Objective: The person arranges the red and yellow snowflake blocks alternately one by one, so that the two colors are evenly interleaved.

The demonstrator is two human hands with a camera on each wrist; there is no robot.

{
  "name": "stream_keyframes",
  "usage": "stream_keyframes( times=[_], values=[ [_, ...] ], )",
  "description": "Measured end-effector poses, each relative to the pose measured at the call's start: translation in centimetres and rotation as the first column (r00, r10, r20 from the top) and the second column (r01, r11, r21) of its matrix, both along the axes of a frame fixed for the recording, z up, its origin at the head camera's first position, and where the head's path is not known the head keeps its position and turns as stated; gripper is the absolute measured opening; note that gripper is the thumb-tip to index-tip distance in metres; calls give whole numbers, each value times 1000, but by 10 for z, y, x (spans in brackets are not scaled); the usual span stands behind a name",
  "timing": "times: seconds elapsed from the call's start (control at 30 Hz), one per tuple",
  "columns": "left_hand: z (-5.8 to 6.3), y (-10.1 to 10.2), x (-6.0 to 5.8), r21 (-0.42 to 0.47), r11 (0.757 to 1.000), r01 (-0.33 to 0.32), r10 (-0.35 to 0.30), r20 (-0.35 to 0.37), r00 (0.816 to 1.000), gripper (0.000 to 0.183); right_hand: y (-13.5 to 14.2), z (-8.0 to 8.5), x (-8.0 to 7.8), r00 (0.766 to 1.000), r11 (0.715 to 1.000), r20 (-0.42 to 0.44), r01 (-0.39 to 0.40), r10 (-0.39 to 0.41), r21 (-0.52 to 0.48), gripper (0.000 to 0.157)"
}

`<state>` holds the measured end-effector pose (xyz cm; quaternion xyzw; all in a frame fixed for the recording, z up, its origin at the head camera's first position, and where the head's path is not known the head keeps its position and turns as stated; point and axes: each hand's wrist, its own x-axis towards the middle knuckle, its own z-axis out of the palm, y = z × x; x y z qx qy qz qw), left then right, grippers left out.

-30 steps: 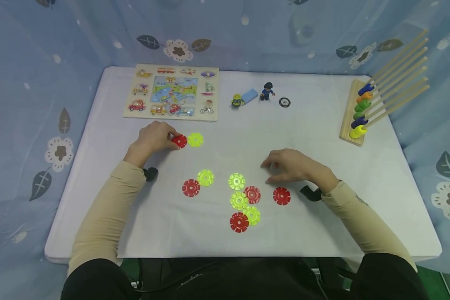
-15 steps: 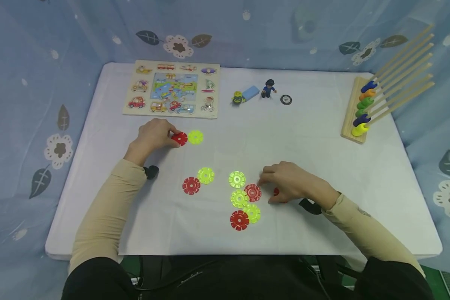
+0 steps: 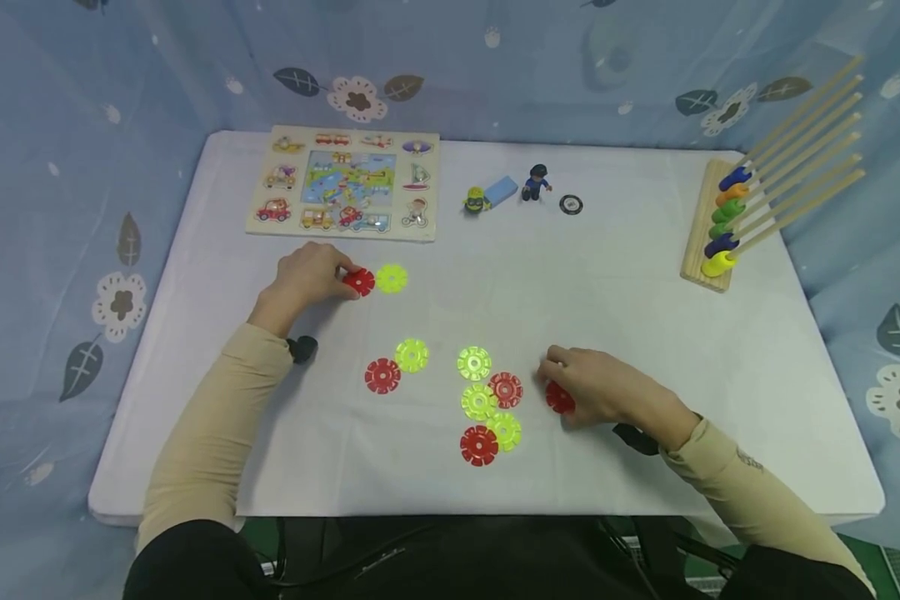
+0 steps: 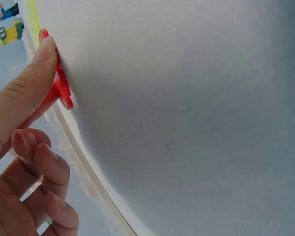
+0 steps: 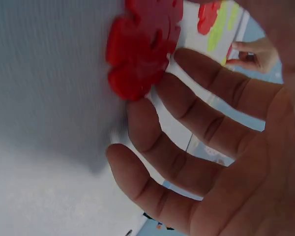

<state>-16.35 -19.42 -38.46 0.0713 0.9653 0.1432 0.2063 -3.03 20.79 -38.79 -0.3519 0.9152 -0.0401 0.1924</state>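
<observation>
My left hand (image 3: 307, 273) pinches a red notched plastic disc (image 3: 361, 282) between thumb and forefinger, beside a yellow-green notched disc (image 3: 392, 278). In the left wrist view that red disc (image 4: 64, 88) stands nearly edge-on and the other fingers curl loosely. My right hand (image 3: 607, 387) holds a second red notched disc (image 3: 560, 398), partly hidden under the palm; in the right wrist view the fingertips meet the edge of this red disc (image 5: 145, 46). Left of the right hand, red and yellow-green discs form a joined or overlapping group, including a red one (image 3: 506, 390).
A red disc (image 3: 382, 376) touches a yellow-green one at centre left. Behind stand a picture puzzle board (image 3: 427, 225), a blue block (image 3: 501, 191), toy figures (image 3: 536, 182) and a small black ring-like disc (image 3: 571, 205). A pegged bead rack (image 3: 708, 221) stands at right.
My right hand has come down toward me and closed on the red disc at right, which formerly lay uncovered. The left hand keeps its pinch on its red disc in the same place.
</observation>
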Motion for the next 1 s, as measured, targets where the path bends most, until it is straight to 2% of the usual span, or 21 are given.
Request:
stream_keyframes(
  times=[0.2, 0.37, 0.63, 1.0],
  values=[
    [-1, 1, 2, -2, 1000, 1, -1, -2, 1000, 46, 3, -1, 0, 997, 999, -72, -35, 34, -20, 51],
    [-1, 1, 2, -6, 1000, 13, -13, -5, 1000, 46, 4, 4, -11, 998, 998, -67, -13, 9, -57, 51],
    [-2, -1, 3, -16, 1000, 21, -21, -9, 1000, 46, -13, 7, -58, 998, 986, -63, -17, 7, -165, 43],
    [-2, -1, 2, -6, 999, 33, -33, -8, 999, 47, -55, 7, -120, 1000, 981, -27, -19, 14, -191, 42]
  ],
)
